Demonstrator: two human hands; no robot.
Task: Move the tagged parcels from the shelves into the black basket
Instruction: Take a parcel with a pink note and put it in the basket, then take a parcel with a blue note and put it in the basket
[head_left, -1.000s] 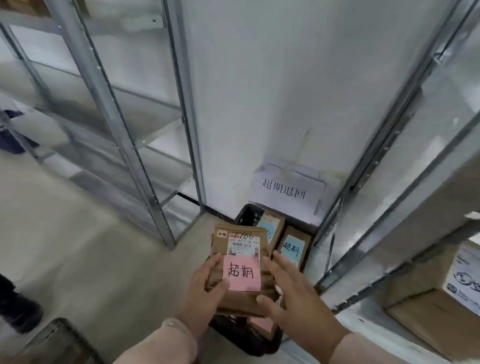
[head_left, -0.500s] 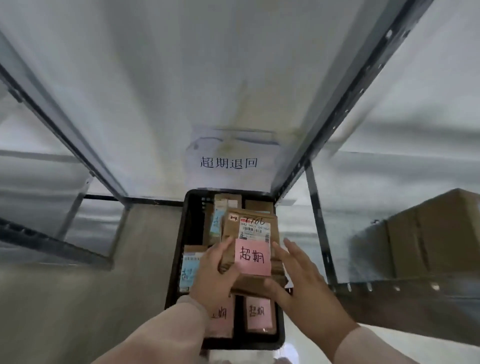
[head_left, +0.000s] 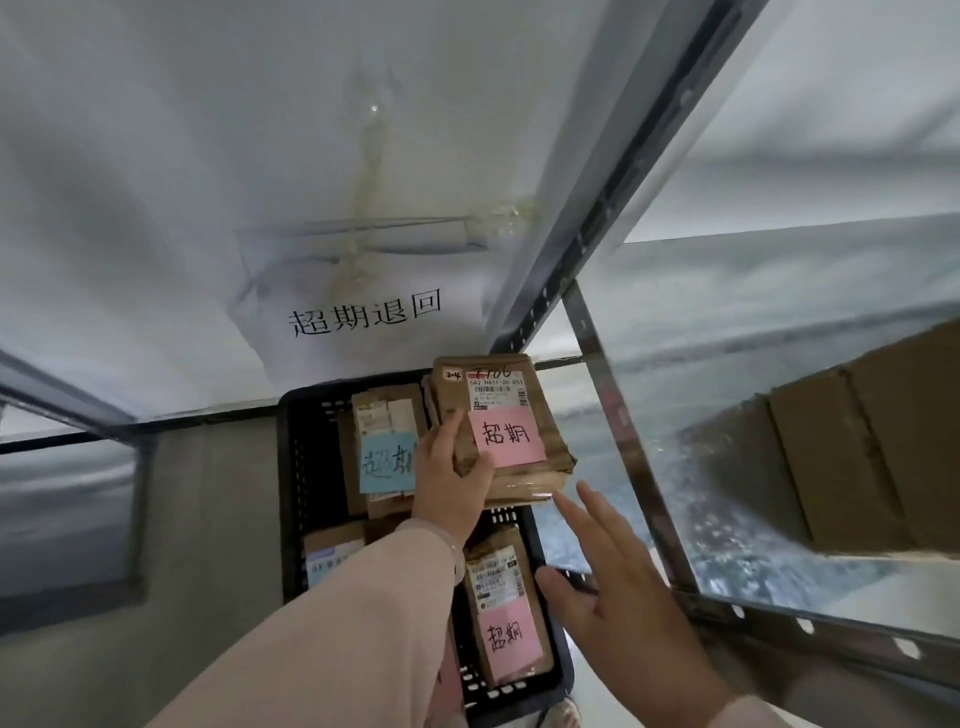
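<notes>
Four brown parcels show: one held parcel (head_left: 545, 397) above the basket and three lying in it, namely a blue-tagged parcel (head_left: 387, 410), a pink-tagged parcel (head_left: 496, 577) and a half-hidden parcel (head_left: 332, 545) beside the sleeve. Whether more lie beneath them cannot be told. There is one black basket (head_left: 293, 493). Pink tags number two, upper pink tag (head_left: 506, 434) and lower pink tag (head_left: 506, 636); there is one blue tag (head_left: 387, 462). One paper sign (head_left: 363, 312) is on the wall. Two hands are in view, left hand (head_left: 452, 483) and right hand (head_left: 613, 587). The cardboard boxes (head_left: 841, 452) on the right shelf are too blurred to count.

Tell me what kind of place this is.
Likely a parcel depot storeroom: steel shelving, cardboard boxes on a shelf, and a black basket of tagged parcels under a paper wall sign; the left hand holds a pink-tagged parcel.
</notes>
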